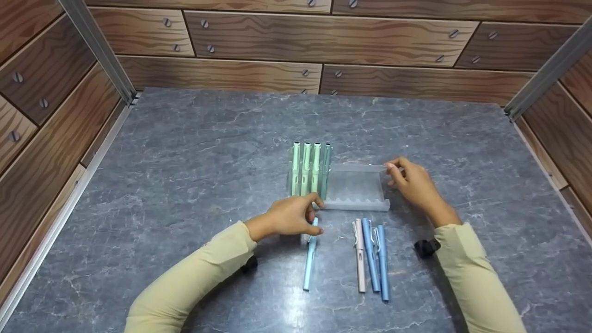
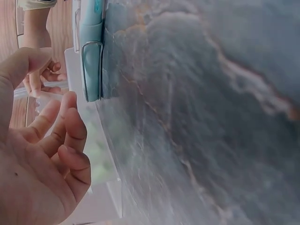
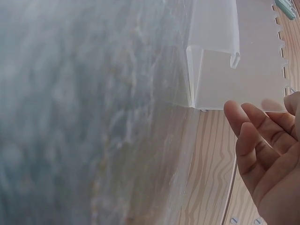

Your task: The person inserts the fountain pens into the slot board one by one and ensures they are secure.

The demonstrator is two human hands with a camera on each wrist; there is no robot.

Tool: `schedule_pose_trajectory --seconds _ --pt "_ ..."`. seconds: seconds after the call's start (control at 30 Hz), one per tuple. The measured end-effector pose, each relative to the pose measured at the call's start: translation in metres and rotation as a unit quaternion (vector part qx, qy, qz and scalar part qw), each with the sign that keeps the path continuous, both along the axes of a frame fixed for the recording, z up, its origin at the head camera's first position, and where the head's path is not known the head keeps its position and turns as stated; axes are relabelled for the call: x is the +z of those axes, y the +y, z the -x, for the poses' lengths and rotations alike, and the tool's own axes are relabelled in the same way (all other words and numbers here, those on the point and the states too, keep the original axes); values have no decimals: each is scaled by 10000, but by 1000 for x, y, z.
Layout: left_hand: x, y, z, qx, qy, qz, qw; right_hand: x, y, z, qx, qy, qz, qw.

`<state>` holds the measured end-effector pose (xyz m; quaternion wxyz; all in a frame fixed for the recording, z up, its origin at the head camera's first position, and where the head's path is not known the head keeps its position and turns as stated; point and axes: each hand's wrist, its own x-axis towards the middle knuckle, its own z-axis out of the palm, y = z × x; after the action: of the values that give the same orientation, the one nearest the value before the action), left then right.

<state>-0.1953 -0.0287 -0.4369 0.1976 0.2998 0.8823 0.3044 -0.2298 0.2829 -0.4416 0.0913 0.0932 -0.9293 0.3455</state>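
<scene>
1. Frosted plastic tray (image 1: 355,188) sits mid-table on the grey stone-look table (image 1: 185,152); four green pens (image 1: 309,169) fill its left slots, the rest bare.
2. Right hand (image 1: 414,182) touches the tray's far right corner; whether its fingers grip the wall is hard to make out.
3. Left hand (image 1: 291,216) has loosely curled fingers over the upper end of a light blue pen (image 1: 310,259), hiding that end; a firm hold cannot be told.
4. Three loose pens (image 1: 371,256) lie just right, well apart from the tray.

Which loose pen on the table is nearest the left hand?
The light blue pen, lying alone with its top end at the left hand. The pink and two blue pens lie grouped further right.
</scene>
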Motion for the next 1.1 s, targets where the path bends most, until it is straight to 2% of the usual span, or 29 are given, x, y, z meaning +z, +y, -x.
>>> schedule_pose_trajectory --seconds 0.4,0.83,1.1 --pt "-5 -12 -2 47 -230 185 9996 0 1 -1 14 -2 -44 10000" --pt "-11 -20 -3 -275 -472 110 9984 0 1 -1 -4 7 -31 10000" --pt "-9 -18 -4 -319 -474 347 9978 0 1 0 -28 -2 -26 10000"
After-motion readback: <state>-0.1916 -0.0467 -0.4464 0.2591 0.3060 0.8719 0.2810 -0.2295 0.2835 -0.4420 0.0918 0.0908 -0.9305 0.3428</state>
